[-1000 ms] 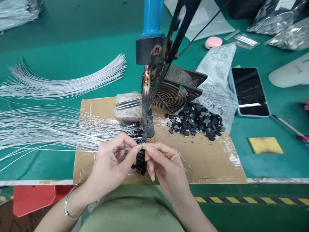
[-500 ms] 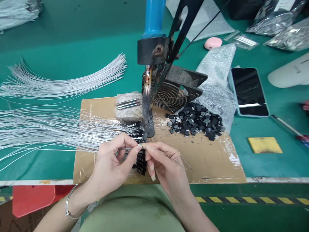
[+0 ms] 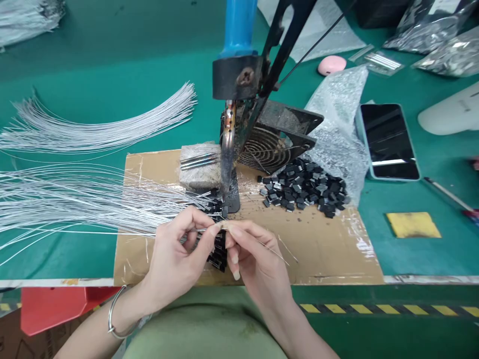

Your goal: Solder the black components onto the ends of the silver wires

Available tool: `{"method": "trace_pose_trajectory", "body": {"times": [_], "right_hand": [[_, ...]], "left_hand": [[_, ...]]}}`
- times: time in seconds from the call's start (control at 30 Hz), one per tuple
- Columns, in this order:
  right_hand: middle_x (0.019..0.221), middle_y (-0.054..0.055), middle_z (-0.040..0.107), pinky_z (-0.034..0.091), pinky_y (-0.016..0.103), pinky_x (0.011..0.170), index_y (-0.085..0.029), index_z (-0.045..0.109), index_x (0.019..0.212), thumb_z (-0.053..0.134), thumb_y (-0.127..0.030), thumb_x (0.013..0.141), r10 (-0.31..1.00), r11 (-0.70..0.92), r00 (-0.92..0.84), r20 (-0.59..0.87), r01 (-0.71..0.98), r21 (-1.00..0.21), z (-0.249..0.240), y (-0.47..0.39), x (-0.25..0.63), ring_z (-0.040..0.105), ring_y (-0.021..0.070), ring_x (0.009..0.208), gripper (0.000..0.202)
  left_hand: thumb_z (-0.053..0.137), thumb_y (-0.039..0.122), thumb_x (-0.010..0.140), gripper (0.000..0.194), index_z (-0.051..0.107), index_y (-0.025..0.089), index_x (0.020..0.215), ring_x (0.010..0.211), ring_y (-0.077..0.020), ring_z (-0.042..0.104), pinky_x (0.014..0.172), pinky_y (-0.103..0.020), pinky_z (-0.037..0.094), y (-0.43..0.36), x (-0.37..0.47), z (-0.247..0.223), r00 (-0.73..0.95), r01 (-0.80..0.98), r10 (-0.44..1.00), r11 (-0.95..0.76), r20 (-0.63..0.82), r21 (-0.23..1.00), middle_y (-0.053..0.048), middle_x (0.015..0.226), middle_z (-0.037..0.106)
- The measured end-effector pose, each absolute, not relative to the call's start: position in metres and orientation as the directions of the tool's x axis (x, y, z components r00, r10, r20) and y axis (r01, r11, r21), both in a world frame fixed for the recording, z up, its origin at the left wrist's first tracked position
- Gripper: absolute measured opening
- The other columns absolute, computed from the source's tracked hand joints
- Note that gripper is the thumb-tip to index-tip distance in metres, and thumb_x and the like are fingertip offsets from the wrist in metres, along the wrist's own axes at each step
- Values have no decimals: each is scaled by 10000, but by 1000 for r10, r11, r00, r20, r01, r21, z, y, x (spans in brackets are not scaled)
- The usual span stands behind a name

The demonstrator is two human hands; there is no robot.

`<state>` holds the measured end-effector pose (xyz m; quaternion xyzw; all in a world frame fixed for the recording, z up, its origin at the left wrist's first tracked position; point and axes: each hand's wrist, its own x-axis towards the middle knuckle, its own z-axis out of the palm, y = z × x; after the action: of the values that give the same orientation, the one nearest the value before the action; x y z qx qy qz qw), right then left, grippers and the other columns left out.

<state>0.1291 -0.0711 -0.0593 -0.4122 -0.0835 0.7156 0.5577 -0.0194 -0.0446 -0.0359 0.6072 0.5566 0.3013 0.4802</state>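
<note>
My left hand [image 3: 183, 249] pinches a thin white wire just below the soldering iron tip [image 3: 226, 184]. Fingertip to fingertip with it, my right hand [image 3: 258, 254] pinches a thin wire whose loose end sticks out to the right past the knuckles. The exact joint between the fingertips is too small to make out. Under and behind the hands lies a row of black connectors [image 3: 217, 257], joined to a spread of white wires [image 3: 75, 199] running left. A heap of loose black connectors [image 3: 305, 187] lies on the cardboard [image 3: 322, 249] to the right.
Behind the iron stands a dark fan [image 3: 267, 147]; left of it is a wrapped block [image 3: 200, 174] with metal rods. A second wire bundle [image 3: 112, 133] lies at the back left. On the right are bubble wrap [image 3: 337, 119], a phone [image 3: 389, 142], a yellow sponge [image 3: 413, 225] and a pen [image 3: 449, 195].
Both hands keep their pinches in nearly the same place. The left wrist has shifted slightly to the right, and the view has moved very slightly.
</note>
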Motion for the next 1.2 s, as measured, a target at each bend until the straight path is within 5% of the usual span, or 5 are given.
{"method": "trace_pose_trajectory", "body": {"times": [0.2, 0.53, 1.2], "right_hand": [[635, -21, 670, 527, 135, 370, -215, 865, 823, 863, -383, 831, 889, -347, -52, -456, -727, -593, -61, -72, 132, 558, 57, 445, 168], [684, -29, 728, 586, 172, 462, -270, 870, 898, 836, -325, 895, 928, -266, 76, -364, -547, -794, -67, -81, 132, 656, 75, 470, 65], [611, -30, 699, 511, 177, 390, -217, 844, 774, 882, -361, 820, 882, -429, -93, -461, -562, -707, -64, -72, 147, 617, 82, 396, 156]], "left_hand": [[669, 288, 968, 173, 654, 186, 829, 592, -125, 523, 515, -246, 357, -41, -15, -30, 174, 325, 957, 167, -233, 931, -7, 677, 639], [689, 254, 944, 134, 666, 180, 834, 584, -115, 517, 506, -236, 346, -41, -16, -27, 148, 309, 962, 175, -229, 935, -4, 681, 647], [681, 202, 975, 131, 685, 198, 844, 553, -105, 448, 496, -259, 315, -45, -20, -30, 208, 363, 968, 55, -139, 930, 25, 677, 603]]}}
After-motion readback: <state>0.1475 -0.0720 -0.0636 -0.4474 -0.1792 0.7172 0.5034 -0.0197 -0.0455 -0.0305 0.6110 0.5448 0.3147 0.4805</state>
